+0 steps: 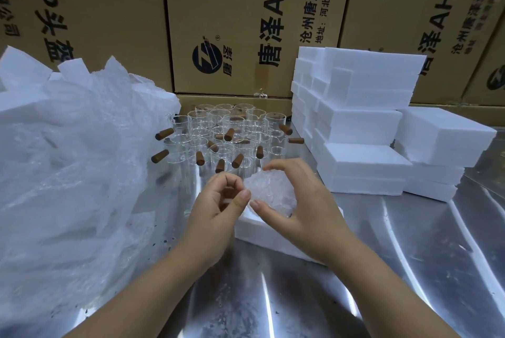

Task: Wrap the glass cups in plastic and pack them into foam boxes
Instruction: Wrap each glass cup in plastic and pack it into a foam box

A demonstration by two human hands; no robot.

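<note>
Head camera looked down on our two bare hands, which met over a shiny metal table (pixel 382 255). Between them sat the wrapped cup (pixel 269 191), a crinkled bundle of clear bubble plastic, held just above an open foam box (pixel 262 231) that lay flat on the table. Our left hand (pixel 218 201) had its fingers curled in tight, and thumb and forefinger pinched the left edge of the bundle; something brown showed inside the curl, though we could not tell for sure that it was the cup's handle. Our right hand (pixel 300 201) arched over the bundle from the right, with the forefinger bent across the top and the thumb pressed against the near side, so it cupped the plastic loosely.

Behind the hands stood a cluster of bare glass cups (pixel 229 132), upright and packed close, with brown stubby handles sticking out at angles. A big heap of plastic wrap (pixel 68 160) filled the left side. Stacked foam boxes (pixel 355 119) rose on the right, near the cups. Printed cardboard cartons (pixel 232 23) made a wall at the back.
</note>
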